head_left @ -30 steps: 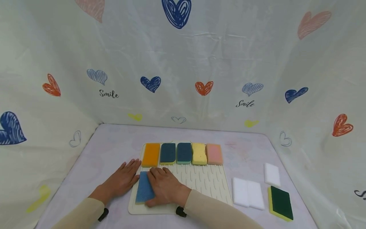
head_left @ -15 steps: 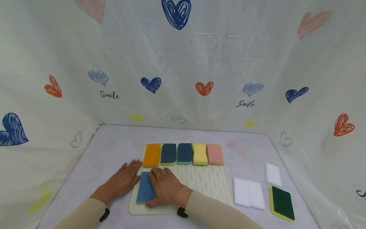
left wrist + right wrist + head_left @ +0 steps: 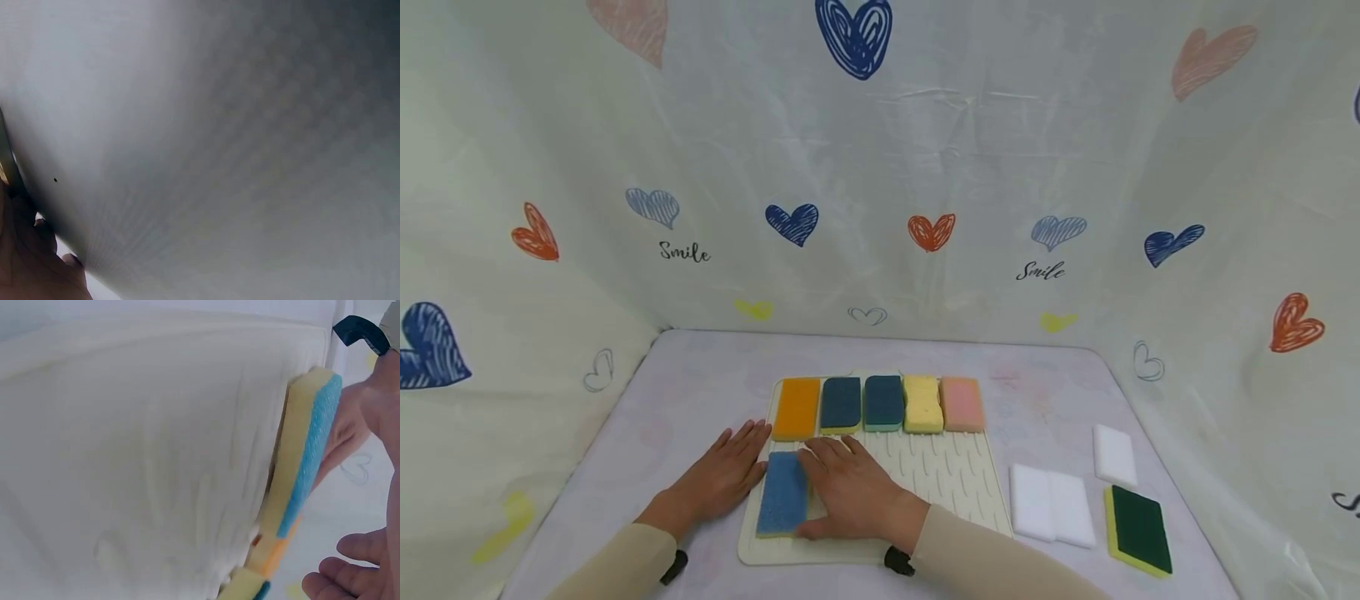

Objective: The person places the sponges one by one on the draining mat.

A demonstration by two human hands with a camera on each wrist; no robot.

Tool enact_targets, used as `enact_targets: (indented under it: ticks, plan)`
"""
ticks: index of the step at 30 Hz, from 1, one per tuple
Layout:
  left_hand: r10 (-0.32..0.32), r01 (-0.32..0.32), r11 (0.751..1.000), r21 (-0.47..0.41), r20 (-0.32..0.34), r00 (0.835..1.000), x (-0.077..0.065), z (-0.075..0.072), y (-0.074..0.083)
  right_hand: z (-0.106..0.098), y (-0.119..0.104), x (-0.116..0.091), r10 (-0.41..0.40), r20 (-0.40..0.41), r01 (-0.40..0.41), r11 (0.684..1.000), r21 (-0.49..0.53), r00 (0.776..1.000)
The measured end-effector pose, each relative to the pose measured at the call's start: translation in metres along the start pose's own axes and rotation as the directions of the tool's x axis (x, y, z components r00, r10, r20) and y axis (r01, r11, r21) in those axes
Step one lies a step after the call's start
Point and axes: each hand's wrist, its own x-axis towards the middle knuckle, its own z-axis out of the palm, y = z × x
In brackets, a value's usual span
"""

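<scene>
A blue-topped sponge (image 3: 783,495) with a pale yellow underside lies at the front left of a cream ridged mat (image 3: 917,467). My right hand (image 3: 857,492) hovers just right of it, fingers loosely spread. The right wrist view shows a gap between those fingers (image 3: 353,565) and the blue sponge (image 3: 306,450). My left hand (image 3: 722,471) lies with straight fingers at the mat's left edge, beside the sponge. Along the mat's back run an orange sponge (image 3: 796,408), two dark blue-topped sponges (image 3: 840,403), a yellow wavy-sided sponge (image 3: 922,404) and a pink sponge (image 3: 962,404).
Right of the mat, two white sponge blocks (image 3: 1052,505) lie side by side on the table (image 3: 1037,392). A third white block (image 3: 1114,455) and a dark green and yellow sponge (image 3: 1138,531) lie farther right. A heart-printed curtain (image 3: 865,150) surrounds the table.
My right hand has come off the blue sponge and shifted right, uncovering more of its top. The left hand and the sponges have stayed in place.
</scene>
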Motion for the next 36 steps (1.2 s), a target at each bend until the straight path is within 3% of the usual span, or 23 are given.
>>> enact_targets:
  ticks: [4,10,16,22,30,36]
  plan:
    - [-0.008,0.008,1.0,0.004,0.006,1.0,0.002,0.003,-0.001,-0.006,0.019,-0.023,0.008,-0.052,-0.01,0.999,-0.043,0.999]
    - [-0.019,0.019,1.0,0.012,0.029,0.999,0.005,0.008,-0.001,-0.017,0.063,-0.068,0.075,-0.111,-0.086,0.992,-0.096,0.991]
    - [-0.035,0.034,0.999,0.009,0.038,0.999,0.005,0.006,0.002,-0.026,0.118,-0.124,0.15,-0.177,-0.174,0.976,-0.13,0.973]
    - [-0.038,0.038,0.999,0.014,0.027,0.999,0.003,0.006,0.004,-0.029,0.171,-0.183,0.238,-0.193,-0.276,0.939,-0.204,0.952]
    - [-0.039,0.039,0.999,0.018,0.029,0.999,0.003,0.007,0.003,-0.039,0.227,-0.265,0.413,-0.112,-0.428,0.873,-0.232,0.904]
    - [-0.031,0.031,0.999,0.033,0.018,0.999,0.003,0.005,0.003,-0.038,0.254,-0.309,0.521,-0.032,-0.514,0.826,-0.232,0.853]
